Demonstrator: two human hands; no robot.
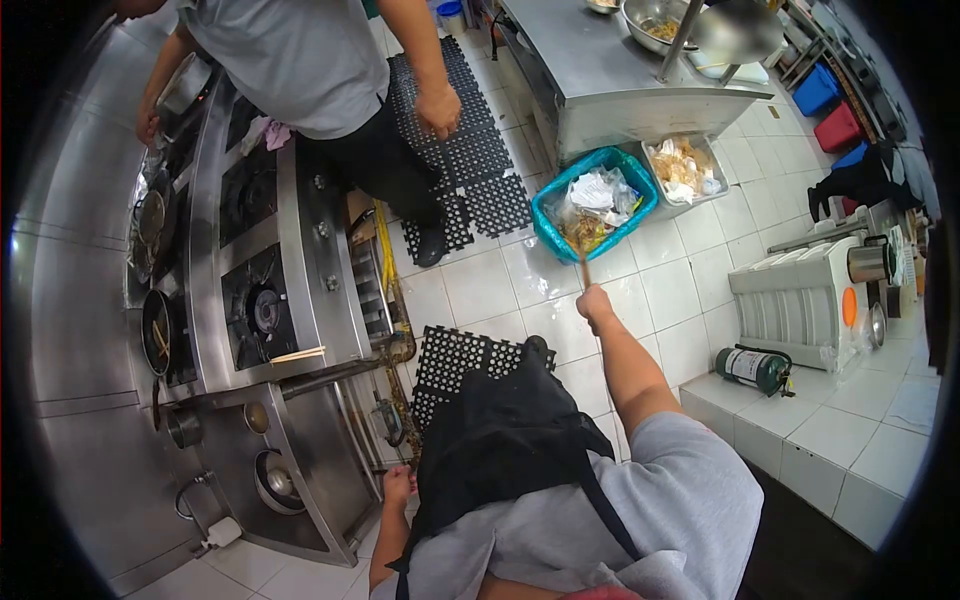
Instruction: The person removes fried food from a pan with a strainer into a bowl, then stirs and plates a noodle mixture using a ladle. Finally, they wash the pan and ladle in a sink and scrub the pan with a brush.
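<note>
Fingers of right hand [595, 303] grip stick [584, 268]; left hand [397, 487] hangs free.

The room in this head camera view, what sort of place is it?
Most likely a commercial kitchen: a steel gas range with burners, a stainless prep table holding a metal bowl, and rubber floor mats on white tile. The right hand holds a stick over a lined waste bin.

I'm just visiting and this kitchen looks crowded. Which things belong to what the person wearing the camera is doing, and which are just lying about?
In use:
right hand, gripping a wooden stick
teal waste bin, under the stick's tip
left hand, empty, hanging by the apron

Lying about:
chopsticks on the stove
green gas canister
tray of scraps
black floor mats
</note>
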